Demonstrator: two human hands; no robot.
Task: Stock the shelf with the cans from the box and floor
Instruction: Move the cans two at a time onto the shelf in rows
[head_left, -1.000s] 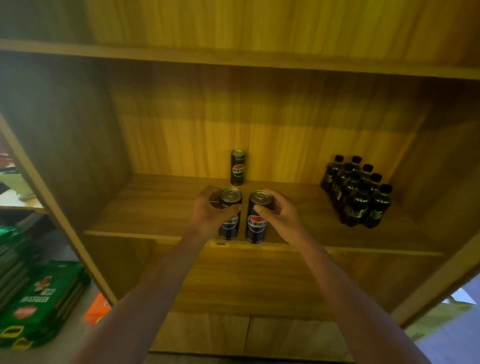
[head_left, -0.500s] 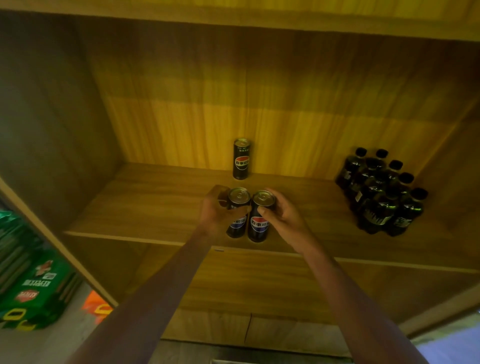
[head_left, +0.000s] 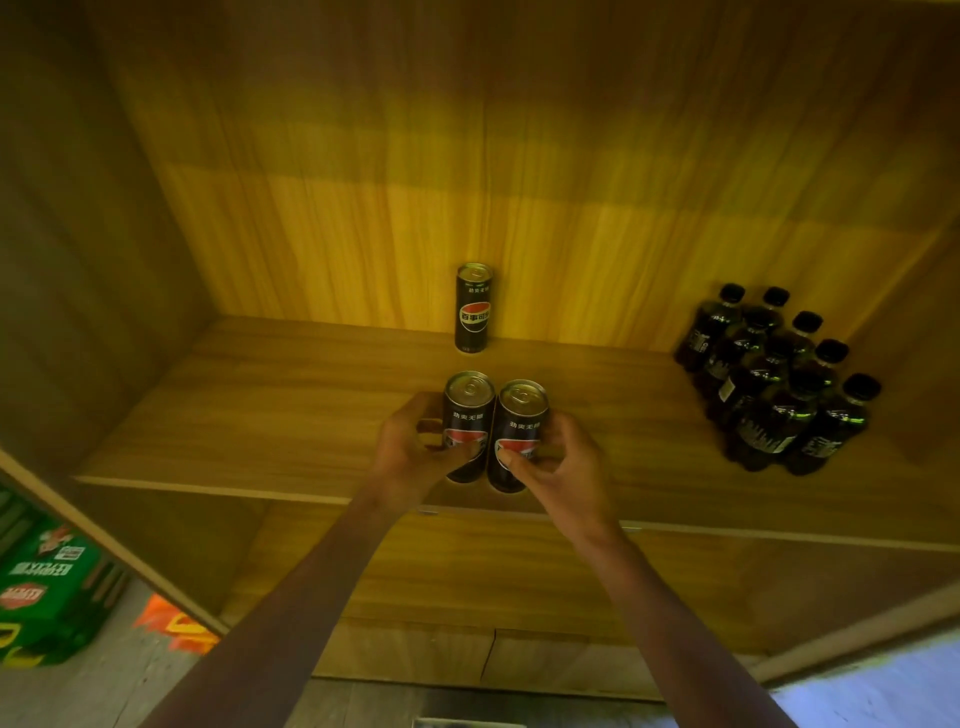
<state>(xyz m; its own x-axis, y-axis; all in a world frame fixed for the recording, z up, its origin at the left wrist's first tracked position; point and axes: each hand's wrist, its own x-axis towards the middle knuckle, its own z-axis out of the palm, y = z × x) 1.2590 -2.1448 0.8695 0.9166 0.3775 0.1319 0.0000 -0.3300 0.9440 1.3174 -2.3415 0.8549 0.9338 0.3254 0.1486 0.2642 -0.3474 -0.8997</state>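
Observation:
Each of my hands grips a tall black cola can with a red and blue logo, side by side just inside the front edge of the wooden shelf (head_left: 270, 415). My left hand (head_left: 410, 452) wraps the left can (head_left: 469, 410). My right hand (head_left: 563, 467) wraps the right can (head_left: 522, 421), and the two cans touch. Both are upright with their bases at or just above the shelf board; I cannot tell which. A third black can (head_left: 473, 307) stands alone against the back panel, straight behind them.
A cluster of several dark bottles with black caps (head_left: 779, 379) fills the shelf's right side. Green packaged cartons (head_left: 47, 587) are stacked on the floor at lower left, with an orange packet (head_left: 176, 623) beside them. The cabinet's left wall (head_left: 93, 291) bounds the shelf.
Both hands have carried their cans forward and inward over the shelf's front edge, and the cans have come together. The camera has moved closer to the shelf.

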